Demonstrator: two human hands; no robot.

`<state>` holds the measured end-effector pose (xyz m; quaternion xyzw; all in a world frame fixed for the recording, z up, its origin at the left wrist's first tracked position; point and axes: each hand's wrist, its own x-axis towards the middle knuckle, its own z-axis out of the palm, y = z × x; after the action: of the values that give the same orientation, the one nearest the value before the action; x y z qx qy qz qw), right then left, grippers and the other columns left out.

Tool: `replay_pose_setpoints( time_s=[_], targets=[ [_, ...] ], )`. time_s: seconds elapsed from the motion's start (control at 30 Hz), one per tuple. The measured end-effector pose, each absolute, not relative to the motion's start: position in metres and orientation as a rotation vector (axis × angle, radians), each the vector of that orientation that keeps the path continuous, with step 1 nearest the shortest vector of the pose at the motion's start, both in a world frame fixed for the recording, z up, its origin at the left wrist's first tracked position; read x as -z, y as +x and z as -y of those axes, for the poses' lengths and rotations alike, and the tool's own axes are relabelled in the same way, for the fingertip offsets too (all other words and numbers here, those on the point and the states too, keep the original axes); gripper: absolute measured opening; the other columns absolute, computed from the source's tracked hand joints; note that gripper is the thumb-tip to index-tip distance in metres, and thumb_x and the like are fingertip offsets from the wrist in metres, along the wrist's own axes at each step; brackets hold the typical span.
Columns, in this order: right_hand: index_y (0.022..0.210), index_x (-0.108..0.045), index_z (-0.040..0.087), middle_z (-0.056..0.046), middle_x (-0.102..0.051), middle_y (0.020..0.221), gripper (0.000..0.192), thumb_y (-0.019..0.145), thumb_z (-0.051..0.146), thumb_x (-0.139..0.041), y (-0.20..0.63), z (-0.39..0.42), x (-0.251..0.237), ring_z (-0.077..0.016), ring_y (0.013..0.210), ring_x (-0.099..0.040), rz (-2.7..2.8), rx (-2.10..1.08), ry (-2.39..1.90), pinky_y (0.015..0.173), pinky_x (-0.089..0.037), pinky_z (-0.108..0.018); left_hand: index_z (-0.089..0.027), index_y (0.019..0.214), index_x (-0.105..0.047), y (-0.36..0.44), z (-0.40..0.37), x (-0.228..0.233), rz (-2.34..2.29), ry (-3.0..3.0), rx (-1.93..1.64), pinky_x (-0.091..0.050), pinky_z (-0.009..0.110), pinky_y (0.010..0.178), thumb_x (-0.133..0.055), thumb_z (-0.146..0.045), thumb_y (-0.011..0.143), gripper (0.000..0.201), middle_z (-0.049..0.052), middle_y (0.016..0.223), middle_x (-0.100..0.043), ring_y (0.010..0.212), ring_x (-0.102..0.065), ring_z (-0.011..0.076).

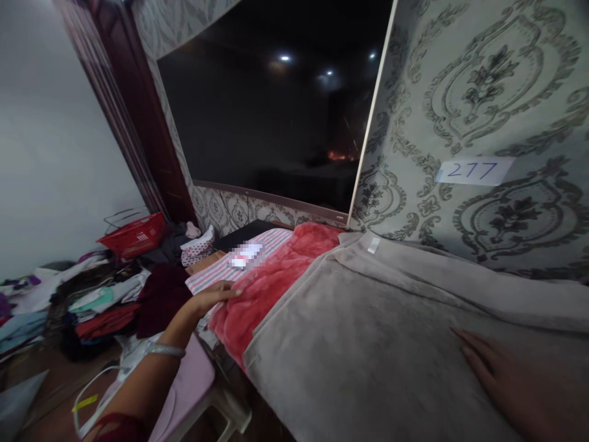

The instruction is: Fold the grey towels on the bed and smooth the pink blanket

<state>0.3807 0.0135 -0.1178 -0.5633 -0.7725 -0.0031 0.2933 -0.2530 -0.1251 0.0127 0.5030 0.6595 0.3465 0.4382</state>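
Observation:
A grey plush garment (350, 344), with a small white label near its top edge, lies spread out across the right half of the view. Beneath and left of it shows a red fluffy cloth (280, 276). My left hand (216, 296) rests on the red cloth's left edge, fingers stretched out, gripping nothing that I can see. On the grey garment my right hand (510, 383) lies flat with its fingers extended; its lower part is cut off by the frame. A pink-and-grey striped cloth (207, 275) lies just beyond my left hand.
A large dark television (271, 110) hangs on the patterned wall behind. Clothes (105, 307) are heaped on the left, with a red basket (138, 236) behind them. A pink plastic stool (191, 380) stands below my left arm. A blurred-out item (247, 254) lies on the striped cloth.

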Motion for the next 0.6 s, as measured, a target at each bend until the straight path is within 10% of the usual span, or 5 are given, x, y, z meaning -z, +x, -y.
replay_pose_setpoints(
  time_s=[0.23, 0.6],
  targets=[
    [0.117, -0.072, 0.023, -0.010, -0.072, 0.118, 0.055, 0.091, 0.057, -0.037, 0.380, -0.015, 0.118, -0.0325, 0.109, -0.067, 2.073, 0.035, -1.484, 0.094, -0.055, -0.050, -0.017, 0.096, -0.069, -0.253, 0.140, -0.010, -1.800, 1.379, -1.110, -0.052, 0.034, 0.077, -0.062, -0.072, 0.073, 0.060, 0.008, 0.087, -0.071, 0.084, -0.066, 0.0244],
    [0.125, -0.068, 0.021, -0.011, -0.069, 0.124, 0.056, 0.095, 0.053, -0.034, 0.380, -0.016, 0.122, -0.0307, 0.111, -0.064, 2.121, 0.089, -1.509, 0.095, -0.053, -0.050, -0.022, 0.055, -0.047, -0.266, 0.131, 0.007, -2.520, 1.482, -0.369, -0.043, 0.033, 0.074, -0.058, -0.047, 0.082, 0.038, 0.011, 0.073, -0.067, 0.081, -0.064, 0.0260]
  ],
)
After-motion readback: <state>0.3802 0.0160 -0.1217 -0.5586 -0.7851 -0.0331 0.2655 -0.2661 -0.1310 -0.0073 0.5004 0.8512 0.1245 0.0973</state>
